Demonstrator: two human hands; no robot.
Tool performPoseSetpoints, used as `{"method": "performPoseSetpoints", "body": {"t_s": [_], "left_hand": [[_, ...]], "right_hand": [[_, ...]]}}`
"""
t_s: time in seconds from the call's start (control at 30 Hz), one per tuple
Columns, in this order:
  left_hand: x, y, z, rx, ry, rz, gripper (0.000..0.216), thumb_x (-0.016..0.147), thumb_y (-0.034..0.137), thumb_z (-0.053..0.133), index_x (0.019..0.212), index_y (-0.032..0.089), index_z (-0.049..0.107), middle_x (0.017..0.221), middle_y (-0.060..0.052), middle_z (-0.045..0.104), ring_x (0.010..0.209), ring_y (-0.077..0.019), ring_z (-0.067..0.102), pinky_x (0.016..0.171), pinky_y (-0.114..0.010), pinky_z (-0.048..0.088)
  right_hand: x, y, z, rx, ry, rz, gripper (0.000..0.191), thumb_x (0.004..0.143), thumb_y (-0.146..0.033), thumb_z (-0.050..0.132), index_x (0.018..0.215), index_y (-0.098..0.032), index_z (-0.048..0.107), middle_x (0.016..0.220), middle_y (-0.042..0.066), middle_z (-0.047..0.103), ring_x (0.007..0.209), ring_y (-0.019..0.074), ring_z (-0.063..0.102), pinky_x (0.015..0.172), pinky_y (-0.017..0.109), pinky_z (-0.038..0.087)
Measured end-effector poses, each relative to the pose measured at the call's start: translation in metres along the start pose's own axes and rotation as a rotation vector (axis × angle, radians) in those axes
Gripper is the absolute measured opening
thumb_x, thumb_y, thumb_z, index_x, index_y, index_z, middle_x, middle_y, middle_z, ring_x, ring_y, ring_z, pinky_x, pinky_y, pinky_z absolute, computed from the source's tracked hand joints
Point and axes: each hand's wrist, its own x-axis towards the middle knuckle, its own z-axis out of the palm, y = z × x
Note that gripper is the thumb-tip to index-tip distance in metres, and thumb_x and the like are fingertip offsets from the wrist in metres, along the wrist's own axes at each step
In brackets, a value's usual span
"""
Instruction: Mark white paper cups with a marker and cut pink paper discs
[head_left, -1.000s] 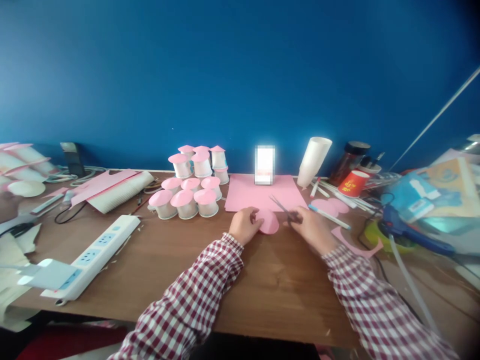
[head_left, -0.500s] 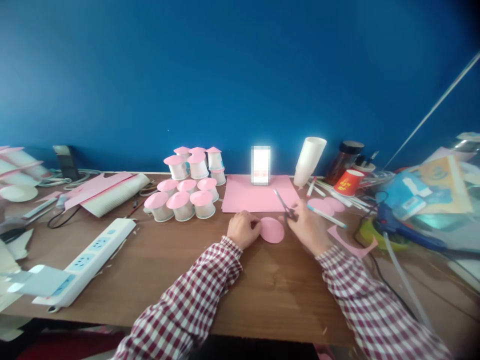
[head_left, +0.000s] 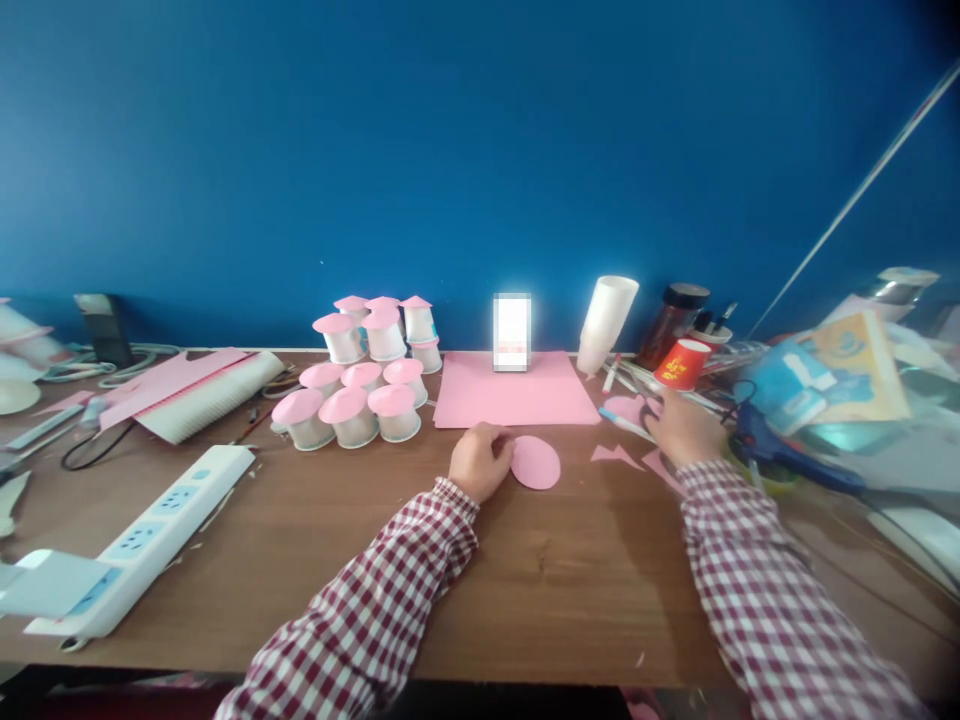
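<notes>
My left hand (head_left: 480, 462) rests on the table, its thumb and fingertips closed at the left edge of a flat pink paper circle (head_left: 536, 463). To the right, my right hand (head_left: 681, 428) reaches low over other pink paper circles (head_left: 624, 407) and a blue-and-white marker (head_left: 625, 423). Its fingers are bent together, and what they hold is hidden. The scissors cannot be made out now. Pink paper scraps (head_left: 616, 456) lie just left of that hand. Behind both hands is a stack of pink sheets (head_left: 517, 400).
White paper cups with pink cone tops (head_left: 349, 405) stand in rows at left. A power strip (head_left: 142, 545) lies nearer. A propped phone (head_left: 512, 335), stacked white cups (head_left: 606, 320), a red cup (head_left: 682, 364) and a blue glue gun (head_left: 795, 455) are farther right.
My right hand, which held scissors beside the pink circle, has moved right to the marker and spare circles. Pink scraps are now uncovered. My left hand stays at the circle; the view has shifted slightly.
</notes>
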Motion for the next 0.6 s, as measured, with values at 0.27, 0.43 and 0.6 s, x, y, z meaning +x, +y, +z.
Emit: {"method": "performPoseSetpoints", "body": {"t_s": [0.27,0.43,0.6], "left_hand": [[0.000,0.007,-0.003,-0.016,0.036,0.051,0.018,0.078,0.026,0.055,0.089,0.016,0.066,0.086,-0.007,0.066,0.077,-0.0169,0.060,0.072,-0.030,0.049],[-0.004,0.022,-0.006,-0.320,0.019,0.054,0.032,0.078,0.035,0.058,0.102,0.015,0.063,0.087,-0.007,0.067,0.073,-0.0149,0.061,0.068,-0.027,0.050],[-0.002,0.024,-0.005,-0.604,0.037,-0.165,0.035,0.081,0.042,0.053,0.078,0.010,0.067,0.066,-0.006,0.066,0.059,-0.0137,0.060,0.056,-0.023,0.047]], "right_hand": [[-0.004,-0.011,0.010,0.216,0.162,-0.081,0.037,0.080,-0.037,0.051,0.111,-0.017,0.051,0.086,0.010,0.068,0.078,0.0239,0.063,0.061,0.029,0.040],[-0.061,-0.079,0.002,0.489,0.152,-0.526,0.013,0.082,-0.033,0.052,0.083,-0.020,0.054,0.073,0.002,0.066,0.064,0.0151,0.061,0.056,0.022,0.038],[-0.094,-0.109,-0.004,0.430,0.079,-0.730,0.010,0.082,-0.026,0.056,0.089,-0.019,0.055,0.072,0.002,0.065,0.064,0.0152,0.061,0.055,0.022,0.039]]}}
